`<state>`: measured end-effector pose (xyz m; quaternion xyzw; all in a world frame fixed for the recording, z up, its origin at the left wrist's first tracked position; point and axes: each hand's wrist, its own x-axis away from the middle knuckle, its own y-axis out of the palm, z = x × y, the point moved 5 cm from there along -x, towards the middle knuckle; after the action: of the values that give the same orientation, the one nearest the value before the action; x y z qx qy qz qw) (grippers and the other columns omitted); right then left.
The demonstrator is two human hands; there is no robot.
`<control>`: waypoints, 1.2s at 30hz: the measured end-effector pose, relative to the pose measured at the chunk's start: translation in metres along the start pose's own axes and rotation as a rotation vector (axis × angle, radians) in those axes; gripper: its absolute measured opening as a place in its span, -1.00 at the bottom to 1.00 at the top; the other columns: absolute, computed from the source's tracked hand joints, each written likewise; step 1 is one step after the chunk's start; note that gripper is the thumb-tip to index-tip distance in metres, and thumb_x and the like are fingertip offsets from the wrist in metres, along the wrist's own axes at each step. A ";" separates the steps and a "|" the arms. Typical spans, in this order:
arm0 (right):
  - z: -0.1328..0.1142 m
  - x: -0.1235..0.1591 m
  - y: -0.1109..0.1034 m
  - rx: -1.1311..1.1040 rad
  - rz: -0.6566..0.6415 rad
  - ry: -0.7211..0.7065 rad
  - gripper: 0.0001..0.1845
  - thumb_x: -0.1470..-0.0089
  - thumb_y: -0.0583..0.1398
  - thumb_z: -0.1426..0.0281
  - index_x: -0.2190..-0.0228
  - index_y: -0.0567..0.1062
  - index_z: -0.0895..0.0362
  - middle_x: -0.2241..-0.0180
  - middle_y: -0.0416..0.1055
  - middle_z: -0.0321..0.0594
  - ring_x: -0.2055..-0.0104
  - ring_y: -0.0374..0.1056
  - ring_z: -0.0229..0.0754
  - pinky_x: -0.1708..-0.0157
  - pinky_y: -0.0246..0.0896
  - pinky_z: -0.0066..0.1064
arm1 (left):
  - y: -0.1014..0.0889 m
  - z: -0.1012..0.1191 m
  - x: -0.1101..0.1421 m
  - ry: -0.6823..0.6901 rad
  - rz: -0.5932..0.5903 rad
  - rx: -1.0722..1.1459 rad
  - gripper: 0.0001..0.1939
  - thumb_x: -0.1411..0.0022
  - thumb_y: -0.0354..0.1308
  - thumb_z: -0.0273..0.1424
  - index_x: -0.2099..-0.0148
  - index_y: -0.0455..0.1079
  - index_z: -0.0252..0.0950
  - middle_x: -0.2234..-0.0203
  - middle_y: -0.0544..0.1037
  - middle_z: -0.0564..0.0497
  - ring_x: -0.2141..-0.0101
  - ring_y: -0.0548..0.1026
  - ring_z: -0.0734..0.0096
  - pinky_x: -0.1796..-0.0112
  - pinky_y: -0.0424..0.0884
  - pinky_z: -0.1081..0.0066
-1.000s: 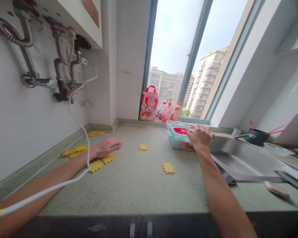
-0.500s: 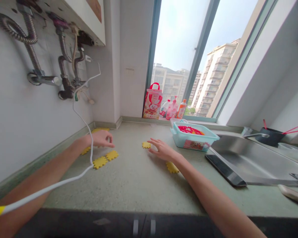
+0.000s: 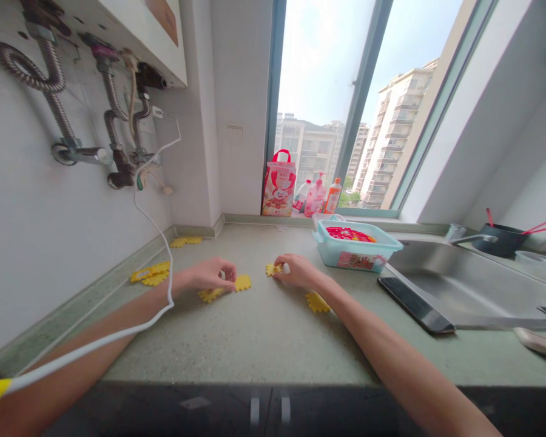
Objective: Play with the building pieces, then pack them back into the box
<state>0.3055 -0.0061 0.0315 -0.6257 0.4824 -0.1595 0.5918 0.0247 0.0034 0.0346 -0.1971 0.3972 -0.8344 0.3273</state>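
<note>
My left hand [image 3: 215,274] is closed at the upper edge of a pair of yellow interlocking tiles [image 3: 242,283], with its fingertips pinching where they meet; part of the pair is hidden under the fingers. Across a gap, my right hand [image 3: 296,271] pinches a single yellow toothed tile [image 3: 270,270] lying on the counter. Another yellow tile [image 3: 317,302] rests below my right wrist, partly covered by the forearm. More yellow tiles [image 3: 151,274] lie stacked left of my left hand, and a further yellow pair [image 3: 186,241] sits in the back corner.
A light-blue tub [image 3: 352,258] of red and orange pieces stands beside the steel sink [image 3: 464,291]. A black phone [image 3: 416,304] lies at the sink's edge. A white cable [image 3: 169,267] hangs across my left forearm. Bottles [image 3: 316,197] and a pink bag [image 3: 279,189] line the windowsill.
My left hand has come down onto the joined tiles, which have shifted right. From the tub, my right hand has moved left and closed on the single tile.
</note>
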 end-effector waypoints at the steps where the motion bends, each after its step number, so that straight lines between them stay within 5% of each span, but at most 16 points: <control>1: -0.003 0.000 -0.003 -0.006 0.037 -0.006 -0.77 -0.19 0.38 0.27 0.12 0.62 0.08 0.14 0.62 -0.15 0.12 0.54 -0.08 0.02 0.37 -0.28 | 0.002 0.006 -0.002 0.048 0.046 -0.025 -0.61 -0.17 0.34 -0.02 0.18 0.54 -0.24 0.35 0.62 0.01 0.41 0.51 0.40 0.44 0.36 0.46; 6: -0.034 0.001 -0.012 -0.133 0.173 -0.138 -0.74 -0.29 0.32 0.22 0.04 0.59 0.04 0.07 0.59 -0.14 0.05 0.52 -0.11 -0.05 0.36 -0.26 | 0.000 0.021 0.001 0.170 0.197 0.004 -0.63 -0.30 0.25 -0.05 0.10 0.57 -0.25 0.25 0.65 0.00 0.26 0.55 0.35 0.37 0.34 0.47; 12: -0.068 -0.005 0.021 -0.130 0.013 -0.200 -0.75 -0.26 0.37 0.22 0.07 0.60 0.03 0.07 0.59 -0.13 -0.01 0.49 -0.05 -0.07 0.34 -0.23 | -0.020 0.008 0.005 0.193 0.365 -0.129 -0.65 -0.32 0.24 -0.10 0.31 0.55 -0.30 0.49 0.56 0.06 0.46 0.41 0.46 0.41 0.24 0.46; 18: -0.067 -0.012 0.032 -0.045 0.019 -0.164 -0.72 -0.10 0.44 0.27 0.15 0.61 0.06 0.20 0.62 -0.17 0.12 0.51 -0.07 0.06 0.35 -0.29 | -0.024 -0.009 0.003 0.126 0.401 -0.205 -0.60 -0.35 0.20 -0.04 0.30 0.58 -0.27 0.51 0.53 0.08 0.48 0.41 0.45 0.38 0.23 0.44; 23: -0.030 -0.006 -0.026 0.192 0.244 -0.263 -0.74 -0.14 0.39 0.31 0.12 0.60 0.04 0.12 0.62 -0.14 0.08 0.47 0.00 -0.04 0.33 -0.18 | -0.028 -0.024 0.004 0.096 0.398 -0.264 -0.56 -0.39 0.14 0.00 0.23 0.60 -0.25 0.48 0.56 0.06 0.44 0.47 0.40 0.35 0.25 0.42; 29: 0.070 0.046 -0.136 0.450 0.846 0.160 -0.69 -0.27 0.26 0.21 0.04 0.59 0.10 0.02 0.58 -0.03 -0.01 0.41 0.11 -0.07 0.31 -0.11 | -0.027 -0.032 0.002 0.047 0.350 -0.307 -0.58 -0.39 0.13 -0.01 0.19 0.63 -0.22 0.44 0.60 0.05 0.41 0.50 0.37 0.33 0.26 0.42; 33: 0.108 0.079 -0.169 0.558 0.969 0.344 -0.57 -0.30 0.19 0.11 0.01 0.58 0.15 0.04 0.57 0.02 0.02 0.40 0.13 -0.06 0.28 -0.09 | -0.026 -0.030 0.001 0.037 0.342 -0.310 -0.56 -0.38 0.12 0.02 0.19 0.64 -0.21 0.43 0.62 0.04 0.41 0.51 0.36 0.33 0.27 0.42; 36: 0.123 0.086 -0.170 0.576 0.888 0.495 -0.53 -0.31 0.16 0.06 0.08 0.64 0.16 0.13 0.59 0.07 0.08 0.41 0.15 0.01 0.27 -0.06 | -0.026 -0.029 0.001 0.044 0.334 -0.305 -0.55 -0.38 0.12 0.02 0.19 0.64 -0.21 0.44 0.62 0.04 0.40 0.52 0.36 0.32 0.28 0.42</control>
<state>0.5128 -0.0298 0.1215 -0.1215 0.7598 -0.1621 0.6178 -0.0034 0.0302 0.0378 -0.1573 0.5529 -0.7030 0.4187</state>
